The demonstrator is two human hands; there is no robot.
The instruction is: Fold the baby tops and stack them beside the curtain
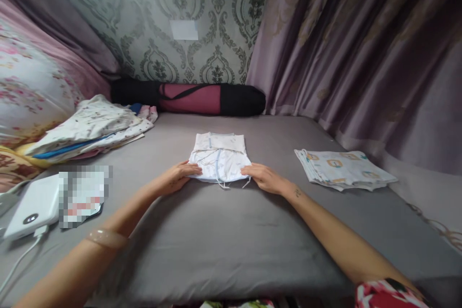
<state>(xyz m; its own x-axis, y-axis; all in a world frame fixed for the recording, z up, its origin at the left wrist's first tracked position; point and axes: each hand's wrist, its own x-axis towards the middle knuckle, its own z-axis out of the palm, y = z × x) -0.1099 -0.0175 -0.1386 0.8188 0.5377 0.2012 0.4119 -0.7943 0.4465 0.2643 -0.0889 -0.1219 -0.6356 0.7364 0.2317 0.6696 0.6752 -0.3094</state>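
A small white garment with pale blue trim and thin white ties lies in the middle of the bed, its far part folded over. My left hand is closed on its near left corner, fingers over the cloth. At the near right corner, my right hand grips the hem the same way. Both thumbs are mostly hidden. Loose ties hang out between my hands onto the grey sheet.
To the right lies a stack of folded printed cloths. Piled clothes sit at the left, with a white power bank, its cable and a blurred-out item nearer me. A long black and maroon bag lies along the wall, beside purple curtains.
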